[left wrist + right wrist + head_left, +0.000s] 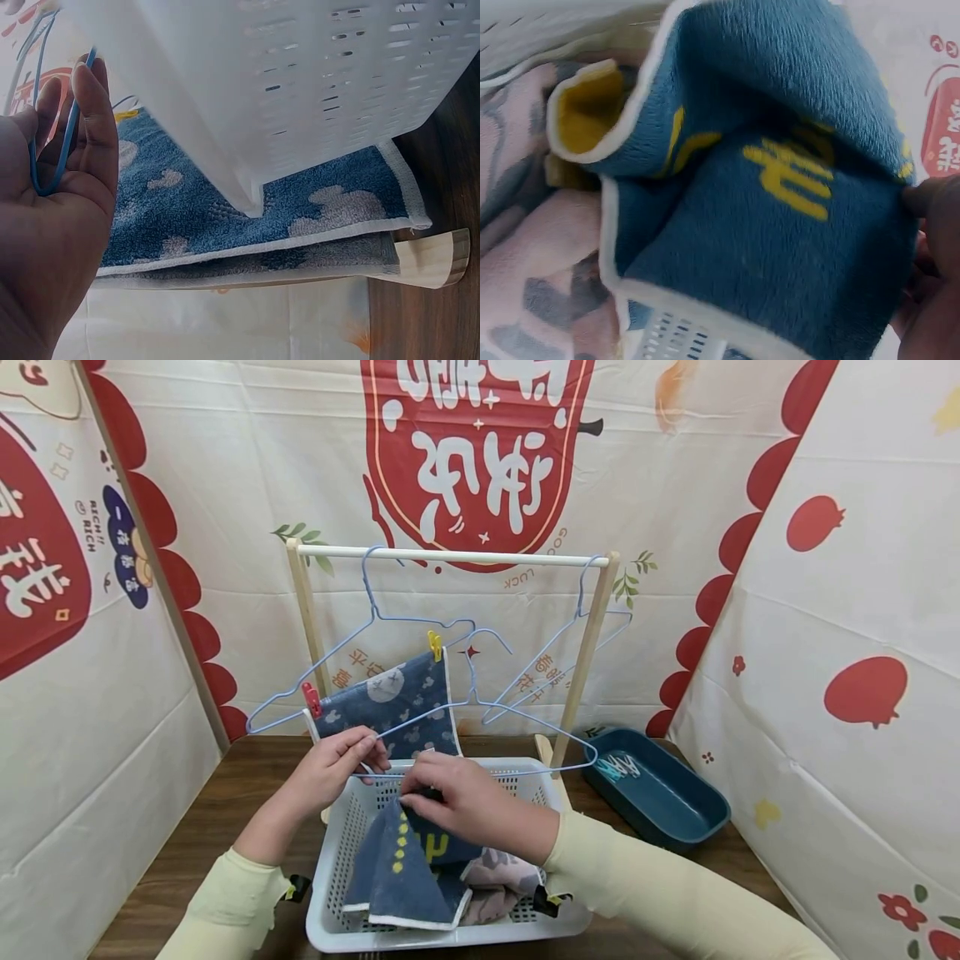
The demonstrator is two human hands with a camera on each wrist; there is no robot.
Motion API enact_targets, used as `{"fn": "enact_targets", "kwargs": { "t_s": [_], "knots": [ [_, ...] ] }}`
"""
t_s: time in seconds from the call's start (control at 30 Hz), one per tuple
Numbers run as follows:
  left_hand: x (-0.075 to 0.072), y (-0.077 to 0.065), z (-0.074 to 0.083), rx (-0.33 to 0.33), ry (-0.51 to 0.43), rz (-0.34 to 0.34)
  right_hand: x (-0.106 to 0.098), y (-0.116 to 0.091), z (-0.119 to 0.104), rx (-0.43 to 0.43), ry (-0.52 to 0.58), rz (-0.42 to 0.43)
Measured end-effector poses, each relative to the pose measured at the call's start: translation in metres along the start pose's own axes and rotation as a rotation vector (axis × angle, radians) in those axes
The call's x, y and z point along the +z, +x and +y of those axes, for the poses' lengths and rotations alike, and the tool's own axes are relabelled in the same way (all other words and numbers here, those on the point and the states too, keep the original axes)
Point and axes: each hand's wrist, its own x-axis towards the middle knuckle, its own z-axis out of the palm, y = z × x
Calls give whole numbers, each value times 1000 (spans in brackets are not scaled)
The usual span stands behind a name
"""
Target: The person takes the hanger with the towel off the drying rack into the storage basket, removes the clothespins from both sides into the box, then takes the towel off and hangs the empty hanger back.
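My left hand [336, 764] grips the left end of a blue wire hanger [534, 710], which is off the rail, its hook pointing up. In the left wrist view the wire [67, 139] runs across the curled fingers. My right hand [468, 793] pinches a blue towel [401, 877] with yellow markings and white edging, just below the hanger's bottom bar. The towel hangs in folds into a white basket [321, 893]. Beside it in the basket lies a pink and grey towel [495, 881], partly covered by my right forearm.
Behind stands a wooden rack with a white rail [465, 557]. A hanger [369, 602] on it carries a blue patterned towel [390, 702] with a red clip [311, 700] and a yellow clip [435, 646]. Another hanger [542, 652] hangs at right, near a teal bin [675, 802] holding clips.
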Motion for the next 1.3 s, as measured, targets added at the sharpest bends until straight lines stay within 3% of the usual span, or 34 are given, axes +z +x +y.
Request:
{"fn": "enact_targets", "kwargs": {
  "t_s": [0.27,0.53,1.0,1.3],
  "knots": [
    [0,0,-3,-10,-9,4,14,1,14,10,-162,-220],
    [0,0,-3,-8,-5,2,32,-3,17,84,-128,-401],
    [1,0,-2,-9,-2,3,50,-12,21,109,-201,-581],
    [-1,-2,-2,-9,-3,9,55,-17,26,67,-269,-609]
  ]
}}
